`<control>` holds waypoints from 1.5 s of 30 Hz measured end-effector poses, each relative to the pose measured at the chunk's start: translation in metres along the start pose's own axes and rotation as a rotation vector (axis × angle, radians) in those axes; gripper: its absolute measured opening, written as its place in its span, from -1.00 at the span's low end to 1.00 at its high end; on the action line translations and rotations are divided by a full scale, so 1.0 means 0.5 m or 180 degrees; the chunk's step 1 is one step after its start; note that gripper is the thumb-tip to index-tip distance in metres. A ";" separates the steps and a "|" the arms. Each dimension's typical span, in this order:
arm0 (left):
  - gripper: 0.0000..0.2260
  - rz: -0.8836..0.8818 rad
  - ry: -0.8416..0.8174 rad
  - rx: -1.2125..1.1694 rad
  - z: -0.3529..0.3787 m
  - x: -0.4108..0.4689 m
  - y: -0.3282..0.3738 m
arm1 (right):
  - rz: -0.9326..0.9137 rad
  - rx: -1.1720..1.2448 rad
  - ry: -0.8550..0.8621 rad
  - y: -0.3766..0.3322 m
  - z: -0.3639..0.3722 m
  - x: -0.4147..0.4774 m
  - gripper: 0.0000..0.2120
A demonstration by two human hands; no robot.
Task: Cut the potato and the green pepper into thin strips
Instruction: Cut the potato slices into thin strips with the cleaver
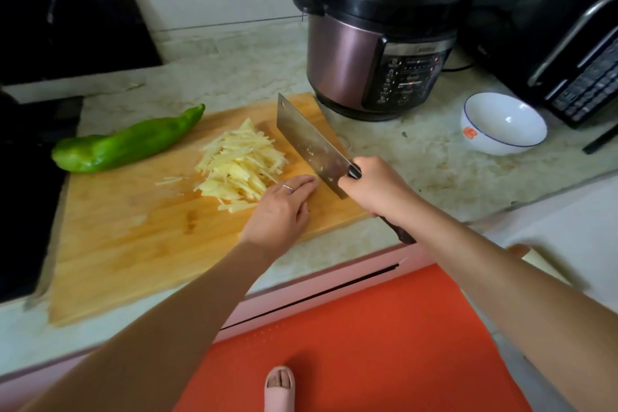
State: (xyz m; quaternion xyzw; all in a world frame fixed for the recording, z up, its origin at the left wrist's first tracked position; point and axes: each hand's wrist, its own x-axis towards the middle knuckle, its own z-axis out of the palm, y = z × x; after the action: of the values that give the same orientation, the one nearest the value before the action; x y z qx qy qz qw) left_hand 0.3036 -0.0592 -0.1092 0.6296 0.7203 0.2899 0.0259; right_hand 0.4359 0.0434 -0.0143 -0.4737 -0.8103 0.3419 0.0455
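A pile of pale potato strips (239, 165) lies in the middle of the wooden cutting board (133, 227). A whole green pepper (128, 142) rests across the board's far left corner. My left hand (279, 209) lies flat on the board with straight fingers touching the near right side of the pile. My right hand (374, 186) grips the dark handle of a steel cleaver (309, 144). The blade stands tilted just right of the potato strips, its tip pointing away from me.
A pressure cooker (378, 40) stands behind the board's right end, with a black appliance (561, 37) further right. A white bowl (503, 122) sits on the counter at right. A dark stove (30, 177) borders the board's left side.
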 end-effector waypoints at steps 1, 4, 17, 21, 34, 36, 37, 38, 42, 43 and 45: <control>-0.63 -0.0004 -0.0007 -0.0002 0.000 0.000 -0.001 | -0.0016 -0.0020 0.0006 0.000 0.001 0.000 -0.75; -0.64 -0.0045 -0.0019 0.0016 -0.003 0.000 -0.002 | -0.0087 -0.0183 0.0041 -0.005 0.003 0.001 -0.78; -0.57 -0.0051 -0.0154 -0.0002 -0.013 0.000 0.008 | 0.0108 -0.0376 -0.0034 -0.041 0.010 0.015 -0.76; -0.59 -0.0141 -0.0176 -0.0009 -0.014 0.003 0.007 | 0.0066 -0.0575 -0.0069 -0.042 -0.002 0.010 -0.73; -0.60 -0.0187 -0.0223 0.0163 -0.009 0.005 0.009 | -0.0016 -0.0629 -0.0037 -0.040 0.007 0.015 -0.72; -0.59 -0.0171 -0.0228 0.0246 -0.010 0.004 0.010 | -0.0002 -0.0617 -0.0037 -0.041 0.009 0.016 -0.72; -0.57 -0.0155 -0.0247 0.0287 -0.011 0.003 0.009 | 0.0008 -0.0618 -0.0036 -0.042 0.011 0.017 -0.72; -0.55 -0.0136 -0.0275 0.0320 -0.011 0.003 0.009 | 0.0021 -0.0634 -0.0031 -0.042 0.013 0.017 -0.73; -0.51 -0.0163 -0.0333 0.0327 -0.016 0.006 0.012 | 0.0055 -0.0670 -0.0059 -0.043 0.024 0.019 -0.77; -0.51 -0.0169 -0.0323 0.0311 -0.016 0.005 0.013 | 0.0063 -0.0620 -0.0067 -0.041 0.024 0.019 -0.77; -0.52 -0.0171 -0.0310 0.0292 -0.017 0.004 0.015 | 0.0070 -0.0627 -0.0055 -0.038 0.018 0.013 -0.77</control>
State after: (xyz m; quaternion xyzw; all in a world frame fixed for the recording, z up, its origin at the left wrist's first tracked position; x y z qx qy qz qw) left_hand 0.3065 -0.0601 -0.0981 0.6240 0.7473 0.2249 0.0398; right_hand 0.4148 0.0380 -0.0117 -0.4818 -0.8351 0.2651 -0.0121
